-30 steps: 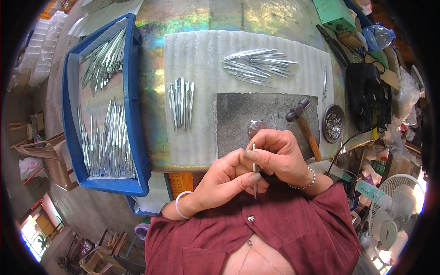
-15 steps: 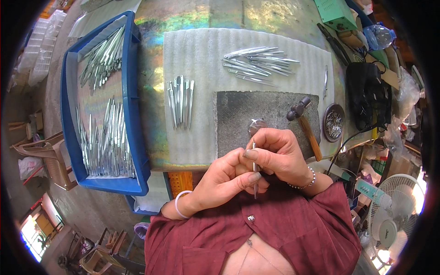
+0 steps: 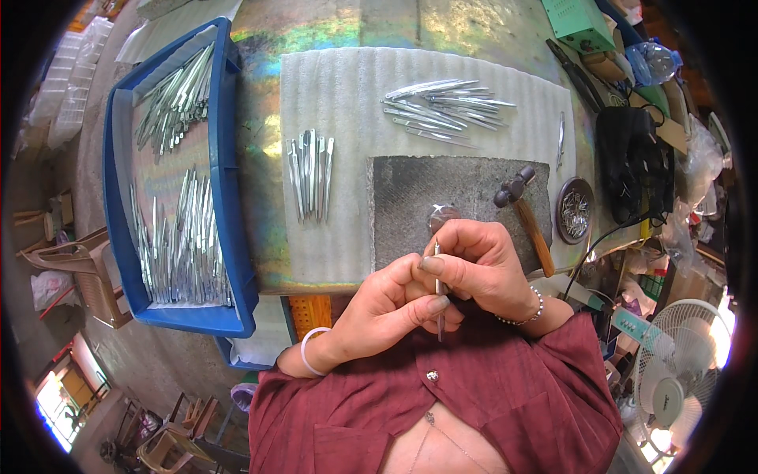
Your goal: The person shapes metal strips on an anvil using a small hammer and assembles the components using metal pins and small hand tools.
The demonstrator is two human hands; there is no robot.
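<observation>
Close to my chest, at the table's near edge, both hands pinch one slim, pointed silvery metal piece [image 3: 440,287]. My left hand [image 3: 388,306] is closed, its thumb pressed on the lower part. My right hand [image 3: 482,265] grips the upper end between thumb and fingers. Just beyond them, a small round shiny metal block [image 3: 443,212] rests on a dark rough pad [image 3: 407,189]. A hammer with a wooden handle [image 3: 534,235] lies on that pad, right of my hands. On the white foam sheet [image 3: 347,87] are a neat row [image 3: 312,175] and a loose pile [image 3: 442,110] of similar slim metal pieces.
A blue tray [image 3: 245,261] at left holds two heaps of slim metal pieces. To the right are a round dish [image 3: 561,207] of small metal parts, a black bag-like object [image 3: 628,158], a plastic bottle [image 3: 651,63], a green box [image 3: 576,22] and a fan [image 3: 679,371].
</observation>
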